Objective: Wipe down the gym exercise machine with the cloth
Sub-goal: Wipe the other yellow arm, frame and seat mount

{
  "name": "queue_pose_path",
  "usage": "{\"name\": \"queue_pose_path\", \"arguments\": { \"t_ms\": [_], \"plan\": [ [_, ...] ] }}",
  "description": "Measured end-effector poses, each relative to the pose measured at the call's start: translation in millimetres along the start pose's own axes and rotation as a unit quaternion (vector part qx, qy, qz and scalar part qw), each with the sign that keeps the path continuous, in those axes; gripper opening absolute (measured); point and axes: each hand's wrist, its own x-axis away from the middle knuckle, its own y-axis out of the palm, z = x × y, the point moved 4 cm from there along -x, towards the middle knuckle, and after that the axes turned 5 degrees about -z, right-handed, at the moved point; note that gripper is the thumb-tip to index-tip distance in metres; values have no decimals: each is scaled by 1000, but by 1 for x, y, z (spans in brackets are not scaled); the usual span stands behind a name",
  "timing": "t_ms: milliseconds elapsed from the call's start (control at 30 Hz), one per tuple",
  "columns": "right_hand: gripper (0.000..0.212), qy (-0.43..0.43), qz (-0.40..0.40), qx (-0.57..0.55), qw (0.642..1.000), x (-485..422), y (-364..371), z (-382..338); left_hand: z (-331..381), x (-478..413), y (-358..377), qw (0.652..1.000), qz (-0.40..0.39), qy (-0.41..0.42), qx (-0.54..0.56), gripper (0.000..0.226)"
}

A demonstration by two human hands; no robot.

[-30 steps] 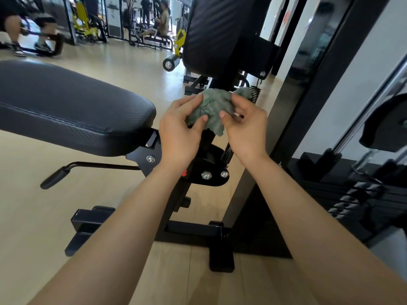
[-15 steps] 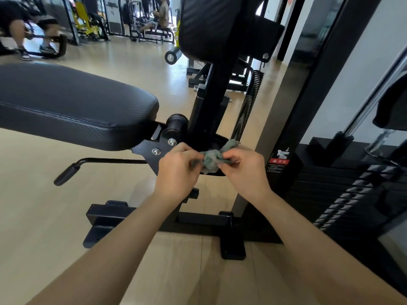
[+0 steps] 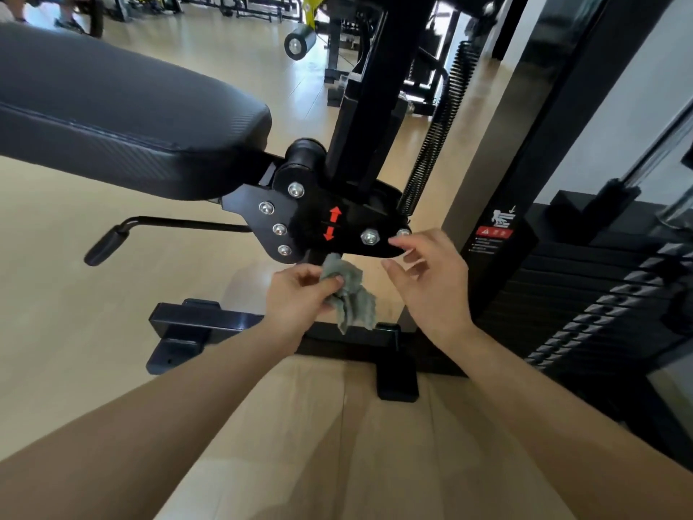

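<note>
A crumpled grey-green cloth (image 3: pixel 352 294) hangs from my left hand (image 3: pixel 300 298), which grips its upper part just below the black bolted pivot plate (image 3: pixel 337 223) of the gym machine. The plate carries two red arrows and several bolts. My right hand (image 3: pixel 427 279) hovers beside the cloth with loosely spread fingers and holds nothing; its fingertips are near the plate's lower right edge. The padded black seat (image 3: pixel 123 125) juts out to the left, and the black upright post (image 3: pixel 371 95) rises behind the plate.
A lever handle (image 3: pixel 108 242) sticks out left under the seat. The machine's base feet (image 3: pixel 187 328) lie on the wooden floor. A coil spring (image 3: pixel 435 133), a black frame column (image 3: pixel 517 174) and a weight stack (image 3: pixel 600 294) stand right. Other machines and a person's legs are far behind.
Both hands came down from the backrest area to below the pivot plate. My right hand let go of the cloth and moved right; the left alone holds it now.
</note>
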Motion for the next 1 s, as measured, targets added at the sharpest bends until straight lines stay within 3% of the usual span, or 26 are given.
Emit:
{"name": "queue_pose_path", "arguments": {
  "t_ms": [100,200,400,567,767,900,1000],
  "plan": [
    [49,-137,14,166,977,-3,3,-3,-17,0,-11,989,111,-52,76,13],
    [64,-191,-38,291,937,-9,14,4,-25,-9,-9,965,144,-88,199,18],
    [60,-201,-38,293,934,-12,26,17,-53,-43,-6,947,161,-119,250,18],
    [58,-207,-25,275,939,-12,30,19,-97,-56,-30,947,165,-186,202,15],
    [52,-224,-3,267,937,-15,25,15,-115,-59,-51,957,179,-186,135,20],
    [51,-247,-1,230,941,-22,15,14,-133,-55,-61,956,209,-200,-39,16],
    [60,-233,-12,207,950,-28,9,21,-137,-50,-41,956,159,-162,-187,20]
  ]
}}
